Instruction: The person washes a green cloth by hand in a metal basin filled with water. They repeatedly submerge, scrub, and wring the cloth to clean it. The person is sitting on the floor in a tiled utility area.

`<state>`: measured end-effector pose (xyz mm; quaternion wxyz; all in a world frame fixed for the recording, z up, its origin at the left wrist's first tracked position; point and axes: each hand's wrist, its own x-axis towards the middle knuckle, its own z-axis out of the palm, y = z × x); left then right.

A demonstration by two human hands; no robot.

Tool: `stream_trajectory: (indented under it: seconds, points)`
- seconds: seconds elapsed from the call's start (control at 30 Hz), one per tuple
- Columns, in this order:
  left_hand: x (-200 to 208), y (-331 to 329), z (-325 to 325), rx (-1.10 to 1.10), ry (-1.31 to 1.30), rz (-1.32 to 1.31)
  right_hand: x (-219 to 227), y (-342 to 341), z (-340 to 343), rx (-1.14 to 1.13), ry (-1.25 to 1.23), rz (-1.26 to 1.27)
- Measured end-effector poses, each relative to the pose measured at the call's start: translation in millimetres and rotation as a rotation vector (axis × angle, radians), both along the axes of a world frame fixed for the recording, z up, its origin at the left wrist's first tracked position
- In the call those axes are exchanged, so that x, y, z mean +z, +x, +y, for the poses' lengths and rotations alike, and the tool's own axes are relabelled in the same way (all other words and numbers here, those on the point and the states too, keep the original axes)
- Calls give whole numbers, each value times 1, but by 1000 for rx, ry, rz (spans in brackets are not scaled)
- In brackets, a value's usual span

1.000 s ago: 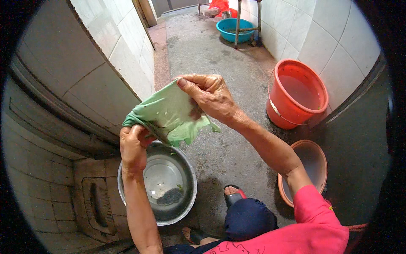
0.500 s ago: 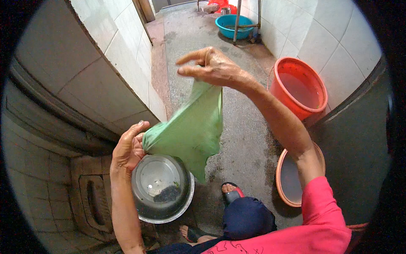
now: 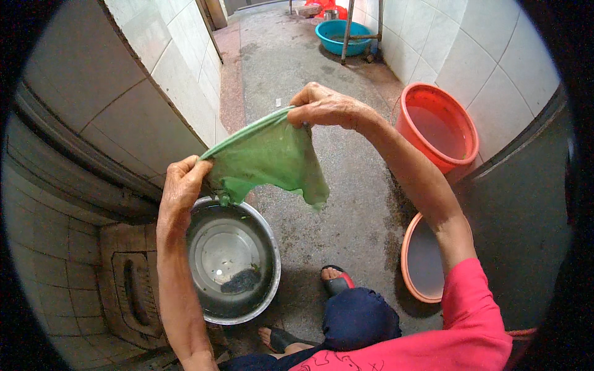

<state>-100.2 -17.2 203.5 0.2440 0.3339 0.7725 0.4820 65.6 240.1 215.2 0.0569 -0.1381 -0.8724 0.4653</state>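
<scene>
A thin, see-through green mesh bag (image 3: 266, 157) is stretched between my two hands above the floor. My left hand (image 3: 185, 173) pinches one end of its edge, close over the rim of a metal basin. The other end of that edge is gripped by my right hand (image 3: 318, 108), higher and further away. The bag's lower side hangs down in an uneven, wavy line. Below my left hand, the metal basin (image 3: 272, 287) holds water, a dark patch I cannot make out and small green bits.
An orange-red bucket (image 3: 442, 157) of cloudy water stands at the right wall. Nearer me is an orange-rimmed tub (image 3: 405, 260) of grey water. A turquoise basin (image 3: 340, 43) sits by a metal stand (image 3: 348, 31) far off. A squat toilet (image 3: 133, 290) is at the left.
My right hand has closed on the bag's edge and come slightly down and right. My left hand has risen and now pinches the opposite end. The bag has been pulled out, its edge taut.
</scene>
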Motion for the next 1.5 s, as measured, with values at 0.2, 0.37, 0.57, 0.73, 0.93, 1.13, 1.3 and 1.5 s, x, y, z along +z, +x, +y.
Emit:
stream_trajectory:
  seconds: [0.2,0.37,0.57,0.73,0.93,1.13,1.3,1.5]
  points:
    - [18,50,41,-179,110,-152,1,-10,-46,8,136,18]
    - [1,59,47,-17,229,388,-19,-27,-69,-182,257,269]
    - [-72,111,-8,269,165,-895,-42,-30,-104,-255,-356,458]
    - [-131,119,5,25,849,-1350,-59,36,-147,-38,-489,455]
    - [-160,112,10,112,797,-1487,-162,83,-105,-636,-17,199]
    - [-225,96,24,230,470,-1298,-183,50,-205,-241,218,296]
    - [-272,136,53,439,468,-1414,-261,3,-157,-493,687,4]
    - [-287,111,75,68,490,-1563,-355,-43,-170,-1129,540,94]
